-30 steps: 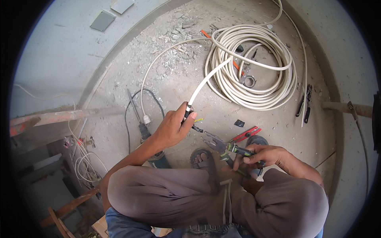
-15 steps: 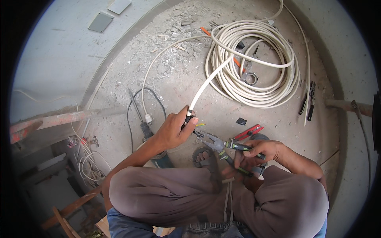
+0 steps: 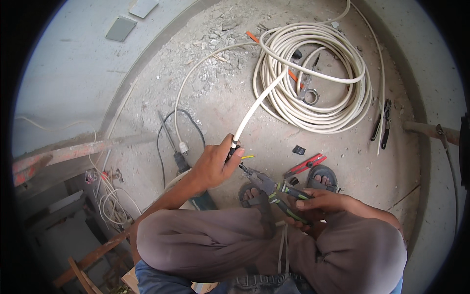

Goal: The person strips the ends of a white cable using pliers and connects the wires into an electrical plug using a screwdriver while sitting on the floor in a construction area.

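Note:
My left hand [image 3: 213,164] is closed around the end of a thick white cable [image 3: 254,109], just below a black band on it. A thin yellow wire [image 3: 248,157] and a dark wire end stick out beside my thumb. Combination pliers [image 3: 267,186] with black and green handles are in my right hand [image 3: 318,202], its fingers wrapped round the grips. Their jaws meet the dark wire end close to my left thumb; whether they bite into it cannot be made out. The cable runs up to a large white coil [image 3: 313,127] on the floor.
A red utility knife [image 3: 306,165] and a black scrap [image 3: 299,150] lie beyond my sandalled feet. Black-handled pliers [image 3: 384,128] rest at the right. A green power tool [image 3: 201,201], partly hidden, lies left near a white plug [image 3: 183,147]. Rubble [image 3: 215,54] covers the far floor.
My right hand has shifted slightly left, its fingers closing further as the plier handles drew together. The jaws have narrowed at the dark wire end. My left hand keeps its hold on the cable.

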`<action>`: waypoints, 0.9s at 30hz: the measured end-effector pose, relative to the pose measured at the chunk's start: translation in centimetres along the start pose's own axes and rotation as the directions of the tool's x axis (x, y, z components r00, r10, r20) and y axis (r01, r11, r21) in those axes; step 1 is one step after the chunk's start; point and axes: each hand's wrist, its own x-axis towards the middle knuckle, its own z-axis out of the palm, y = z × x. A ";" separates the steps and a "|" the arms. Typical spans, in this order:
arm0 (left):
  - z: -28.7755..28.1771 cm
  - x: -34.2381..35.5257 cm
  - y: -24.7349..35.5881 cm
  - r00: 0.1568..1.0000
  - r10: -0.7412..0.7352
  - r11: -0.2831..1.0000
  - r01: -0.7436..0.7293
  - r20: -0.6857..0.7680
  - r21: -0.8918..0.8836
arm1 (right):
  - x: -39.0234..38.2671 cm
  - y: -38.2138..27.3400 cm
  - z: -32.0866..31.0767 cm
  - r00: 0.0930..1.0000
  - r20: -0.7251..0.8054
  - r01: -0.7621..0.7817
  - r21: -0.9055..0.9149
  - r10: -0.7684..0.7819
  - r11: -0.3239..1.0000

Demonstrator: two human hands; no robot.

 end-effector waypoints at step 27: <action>-1.9 1.1 -2.5 0.911 -0.409 0.780 0.322 -0.049 -0.537 | -8.1 3.2 -9.9 0.330 -0.350 -0.311 -0.917 -0.877 0.249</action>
